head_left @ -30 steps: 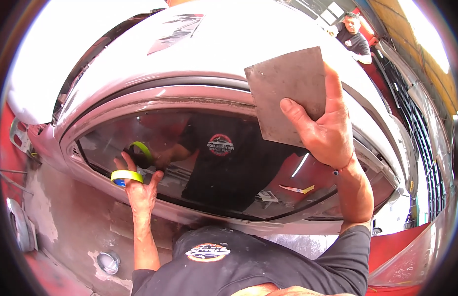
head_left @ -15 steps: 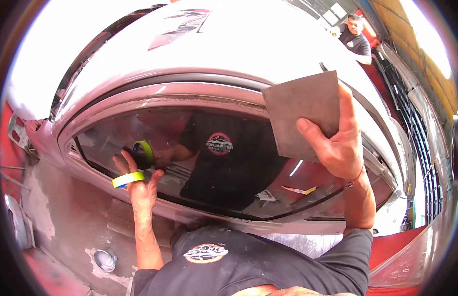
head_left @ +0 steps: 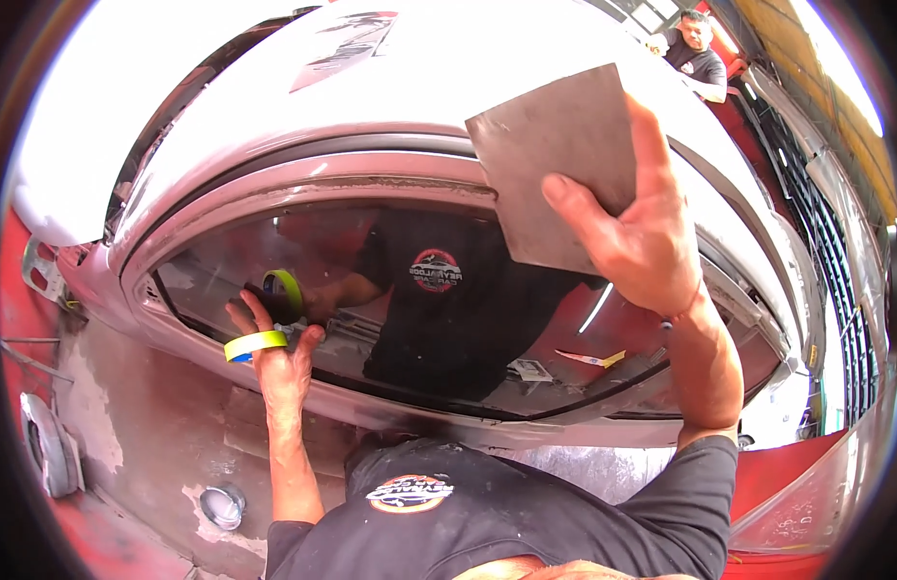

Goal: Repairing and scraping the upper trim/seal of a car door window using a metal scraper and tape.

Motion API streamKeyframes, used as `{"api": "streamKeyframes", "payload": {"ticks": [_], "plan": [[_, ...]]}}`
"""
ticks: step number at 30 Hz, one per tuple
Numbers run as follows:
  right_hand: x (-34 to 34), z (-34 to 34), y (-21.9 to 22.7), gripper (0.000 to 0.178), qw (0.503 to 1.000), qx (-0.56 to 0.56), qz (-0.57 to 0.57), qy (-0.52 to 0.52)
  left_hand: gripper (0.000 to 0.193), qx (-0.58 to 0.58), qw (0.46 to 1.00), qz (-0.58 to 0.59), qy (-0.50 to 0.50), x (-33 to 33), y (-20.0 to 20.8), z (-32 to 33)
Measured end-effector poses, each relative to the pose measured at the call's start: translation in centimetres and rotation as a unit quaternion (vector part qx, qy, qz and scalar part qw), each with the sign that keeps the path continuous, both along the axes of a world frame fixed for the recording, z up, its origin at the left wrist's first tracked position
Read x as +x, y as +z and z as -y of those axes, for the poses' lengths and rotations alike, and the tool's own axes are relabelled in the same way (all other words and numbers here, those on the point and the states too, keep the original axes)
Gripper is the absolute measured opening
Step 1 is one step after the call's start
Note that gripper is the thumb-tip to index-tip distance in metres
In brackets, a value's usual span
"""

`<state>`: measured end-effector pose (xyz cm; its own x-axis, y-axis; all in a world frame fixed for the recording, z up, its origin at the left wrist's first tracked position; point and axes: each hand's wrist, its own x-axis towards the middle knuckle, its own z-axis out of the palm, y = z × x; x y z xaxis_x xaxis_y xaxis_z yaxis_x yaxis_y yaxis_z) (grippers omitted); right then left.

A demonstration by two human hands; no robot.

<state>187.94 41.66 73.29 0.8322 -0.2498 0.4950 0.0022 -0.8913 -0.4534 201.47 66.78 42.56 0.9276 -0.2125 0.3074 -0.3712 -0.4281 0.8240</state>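
Note:
My right hand grips a stiff, square grey-brown sheet of sandpaper, thumb on its face and fingers behind. The sheet is raised over the edge of the pale car roof, tilted; whether it touches the roof I cannot tell. A roll of yellow-green tape with a blue inner side circles the fingers of my left hand. Those fingers are stretched toward the dark side window, which mirrors my shirt, hand and the roll; contact with the glass is unclear.
A co-worker stands beyond the car at upper right. A round metal can sits on the stained floor at lower left. Clear plastic sheeting hangs over red at lower right. A dark patterned patch lies on the roof.
My right hand has moved up and to the left with the sandpaper, farther over the roof. My left hand stays nearly in place with the tape roll around its fingers.

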Motion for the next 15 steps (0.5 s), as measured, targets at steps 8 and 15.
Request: {"api": "streamKeyframes", "payload": {"ticks": [8, 15], "plan": [[0.9, -0.2, 0.2, 0.061, 0.999, -0.033, 0.021, 0.006, 0.119, 0.006, 1.0, 0.021, 0.014, 0.2, 0.0, 0.5], [-0.1, 0.7, -0.5, 0.06, 0.998, 0.032, 0.045, 0.038, 0.119, -0.002, 1.0, 0.016, 0.012, 0.0, -0.1, 0.8]]}}
